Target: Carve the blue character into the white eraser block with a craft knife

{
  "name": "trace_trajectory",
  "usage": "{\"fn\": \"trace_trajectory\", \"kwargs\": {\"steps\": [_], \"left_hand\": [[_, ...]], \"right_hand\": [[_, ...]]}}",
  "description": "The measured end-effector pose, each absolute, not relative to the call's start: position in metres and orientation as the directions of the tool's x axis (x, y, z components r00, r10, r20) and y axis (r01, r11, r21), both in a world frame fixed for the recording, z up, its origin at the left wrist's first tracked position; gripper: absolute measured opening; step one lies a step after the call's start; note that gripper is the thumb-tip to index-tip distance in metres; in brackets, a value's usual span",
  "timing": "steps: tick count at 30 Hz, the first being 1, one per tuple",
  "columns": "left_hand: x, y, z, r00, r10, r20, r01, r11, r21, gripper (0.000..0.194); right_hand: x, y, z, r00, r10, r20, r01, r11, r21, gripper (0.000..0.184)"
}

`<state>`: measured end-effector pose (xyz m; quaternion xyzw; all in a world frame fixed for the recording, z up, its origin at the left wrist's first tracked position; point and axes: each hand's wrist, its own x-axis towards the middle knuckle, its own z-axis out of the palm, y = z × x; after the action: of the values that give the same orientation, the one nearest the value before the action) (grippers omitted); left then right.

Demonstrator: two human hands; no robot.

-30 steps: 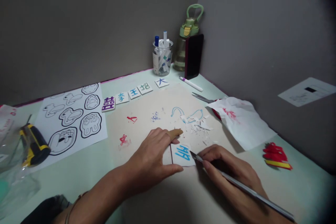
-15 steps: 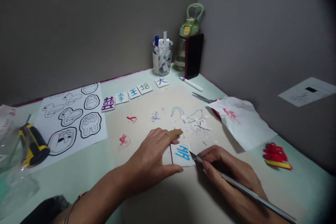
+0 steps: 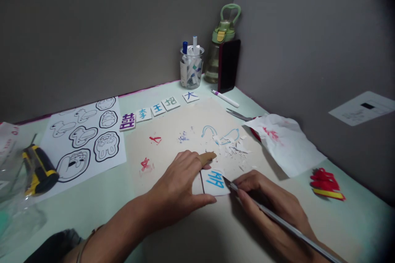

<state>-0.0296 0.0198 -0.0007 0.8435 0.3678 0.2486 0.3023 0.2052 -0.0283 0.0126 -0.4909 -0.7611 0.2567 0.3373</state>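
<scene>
My left hand holds a small white carving block flat on the mat, its thumb along the near side and its fingers along the far side. A tan cover sits on one fingertip. Blue character-like strokes are drawn on the block, and a dark line crosses it near my palm. My right hand grips a craft knife with a long silver handle like a pen. The blade tip is at the block's right edge; how deep it cuts, if at all, I cannot tell. White shavings lie just beyond the block.
Several lettered white tiles line the back. A marker jar, green bottle, phone and pen stand or lie behind. Scissors and crumpled paper are right; a printed sheet and yellow-black tool left.
</scene>
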Motion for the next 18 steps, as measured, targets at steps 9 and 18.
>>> {"fn": "trace_trajectory", "kwargs": {"steps": [9, 18], "left_hand": [[-0.032, 0.019, 0.001, 0.601, 0.776, 0.189, 0.437, -0.517, 0.736, 0.071], [-0.021, 0.010, 0.007, 0.486, 0.867, 0.112, 0.569, -0.411, 0.713, 0.090]], "right_hand": [[0.203, -0.027, 0.021, -0.187, 0.965, 0.185, 0.569, 0.260, -0.780, 0.018], [0.219, -0.013, 0.026, 0.018, 1.000, 0.014, 0.503, 0.003, -0.864, 0.018]]}}
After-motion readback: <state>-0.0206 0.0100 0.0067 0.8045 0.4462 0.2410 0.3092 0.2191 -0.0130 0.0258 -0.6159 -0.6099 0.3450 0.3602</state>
